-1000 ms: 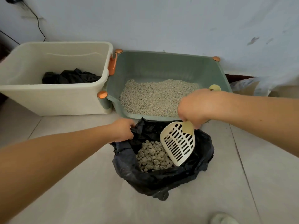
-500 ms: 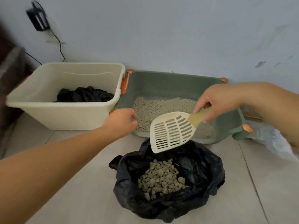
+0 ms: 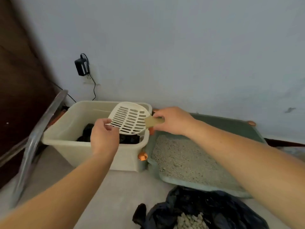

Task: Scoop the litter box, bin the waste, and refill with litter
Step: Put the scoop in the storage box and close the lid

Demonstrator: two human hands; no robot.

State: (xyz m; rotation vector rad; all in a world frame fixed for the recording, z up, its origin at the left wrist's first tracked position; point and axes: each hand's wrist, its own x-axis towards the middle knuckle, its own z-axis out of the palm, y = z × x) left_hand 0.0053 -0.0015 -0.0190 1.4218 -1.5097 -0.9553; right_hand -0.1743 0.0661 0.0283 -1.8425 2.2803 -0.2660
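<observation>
- Both hands raised over cream bin (image 3: 79, 139).
- Right hand (image 3: 173, 121) pinched scoop (image 3: 129, 119) by handle, above bin.
- Left hand (image 3: 104, 136) loosely curled, grasping nothing, beside scoop's rim.
- Litter box (image 3: 231, 128) just right of bin; black bag (image 3: 214, 210) nearer.

cream slotted scoop (image 3: 128, 120), green litter box (image 3: 231, 126), grey litter (image 3: 181, 159), blk bag (image 3: 214, 210), cream bin (image 3: 79, 116)

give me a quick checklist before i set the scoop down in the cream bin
1. Grip on scoop: right hand holds its handle, ok.
2. Scoop empty: no clumps visible on the slots, ok.
3. Scoop over the cream bin: ok.
4. Left hand: held under the scoop's edge, fingers loosely curled; contact cannot tell.
5. Landing spot in the bin: black material lies there, firmness cannot tell.
6. Waste in black bag: clumps inside, bag open, ok.
</observation>
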